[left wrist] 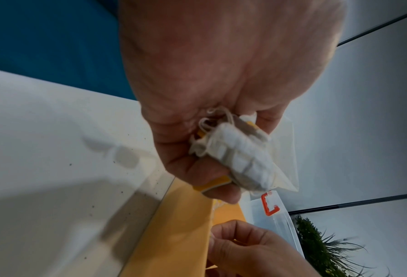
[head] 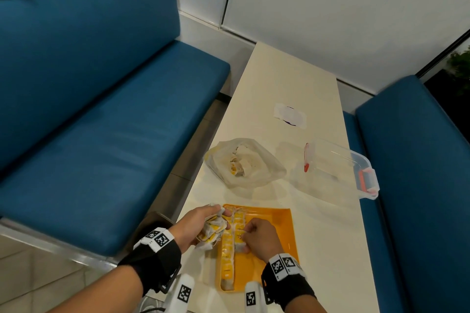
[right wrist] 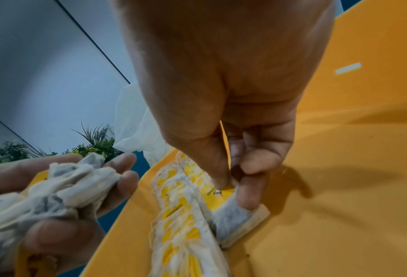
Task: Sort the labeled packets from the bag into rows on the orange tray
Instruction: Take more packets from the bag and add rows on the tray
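meanwhile the left hand (head: 195, 223) is clutching a bunch of packets (head: 213, 227) at the orange tray's (head: 277, 249) left edge, while the right hand (head: 258, 236) is pinching one packet (right wrist: 233, 217) beside the row (head: 232, 239) lying along the tray's left side; the bag (head: 244, 162) is sitting farther off.

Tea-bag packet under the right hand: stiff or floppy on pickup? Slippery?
Likely floppy: the packet is thin pouch with a tag, and the left hand's bunch crumples. Probably light. String may snag the row.
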A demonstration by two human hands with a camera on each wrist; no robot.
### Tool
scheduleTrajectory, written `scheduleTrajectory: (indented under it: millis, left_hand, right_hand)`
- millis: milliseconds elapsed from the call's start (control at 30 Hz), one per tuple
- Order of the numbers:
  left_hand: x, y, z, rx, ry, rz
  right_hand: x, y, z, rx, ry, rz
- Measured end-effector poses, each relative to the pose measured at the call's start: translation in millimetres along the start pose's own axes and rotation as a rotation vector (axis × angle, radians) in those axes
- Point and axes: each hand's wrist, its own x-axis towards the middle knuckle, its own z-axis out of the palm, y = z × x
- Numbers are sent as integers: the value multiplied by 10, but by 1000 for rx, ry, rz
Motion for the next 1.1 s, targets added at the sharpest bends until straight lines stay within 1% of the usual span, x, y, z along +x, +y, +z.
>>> scheduleTrajectory:
  millis: [233,267,333,400,433,500,567,633,700,800,900,1033,1100]
  left_hand:
    - [5,-8,3,13,4,4]
    - [2,-8,5,14,2,5]
    - [-20,4,23,19,-15,14]
    - [-48,19,57,40,-40,26]
    - [-65,29,74,46,-52,28]
    - [-95,44,117,38,-80,12]
    - [-106,50,153,58,-123,-6]
    - [-109,46,175,61,-170,-7]
    - [-105,37,184,50,-207,-1]
    - [-150,40,187,100,-195,20]
    - [-189,37,154,189,-158,126]
    - [-216,23,123,199,-144,250]
    - [-216,25,142,225,-96,310]
  right_hand:
    - [-30,-63,48,5,8,27]
    - [-43,-75,25,-18,37,6]
    - [-111,-120,-59,-45,144,-101]
    - [-247,-217,-161,91,202,-247]
    - [-320,-284,-207,184,186,-304]
    - [-445,-383,-284,296,73,-398]
    - [-499,-416,-316,276,-50,-458]
    - [-515,-419,-309,225,-87,-483]
    - [-517,-397,-276,240,-51,-473]
    - [-520,-355,-243,357,-21,-452]
    - [-519,-313,-286,488,-24,-368]
    - [-552,-266,-318,665,-59,-261]
    - [-568,-258,-314,787,-91,-216]
